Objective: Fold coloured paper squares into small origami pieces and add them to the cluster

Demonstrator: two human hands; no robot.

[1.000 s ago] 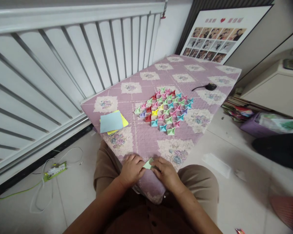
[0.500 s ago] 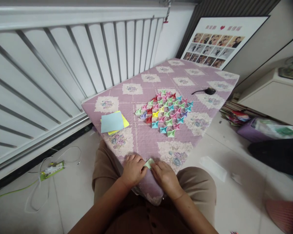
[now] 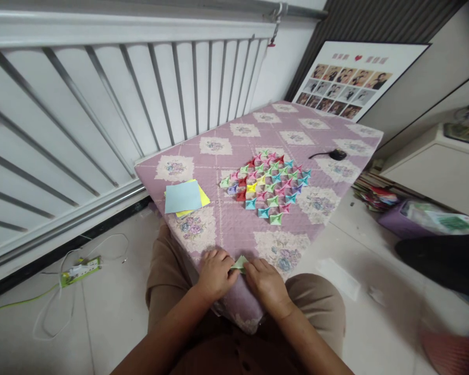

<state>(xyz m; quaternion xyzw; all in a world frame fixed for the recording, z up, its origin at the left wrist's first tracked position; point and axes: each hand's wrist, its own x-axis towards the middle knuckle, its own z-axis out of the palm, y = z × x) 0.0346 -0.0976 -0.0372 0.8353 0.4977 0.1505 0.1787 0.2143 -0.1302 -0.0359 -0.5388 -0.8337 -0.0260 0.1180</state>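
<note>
A small folded piece of light green paper point(image 3: 240, 262) lies between my hands at the near corner of the table. My left hand point(image 3: 216, 272) grips its left end with curled fingers. From the other side, my right hand point(image 3: 266, 284) pinches the right end. The paper's middle peaks upward in a triangle, while its ends are hidden under my fingers. Beyond my hands sits a cluster of folded paper pieces point(image 3: 272, 201) in green, pink, blue, red and yellow. To the left, a stack of square sheets has light blue paper point(image 3: 183, 197) over yellow paper point(image 3: 204, 196).
A purple floral cloth point(image 3: 234, 229) covers the table. A small black object with a cord point(image 3: 338, 154) lies at the far right. The white radiator point(image 3: 140, 99) borders the left side. On the floor are a power strip point(image 3: 81, 271) and a purple bin point(image 3: 393, 216).
Both hands keep hold of the green paper, whose middle now shows as a more upright triangle. The whole view has shifted slightly; the other papers stay in place.
</note>
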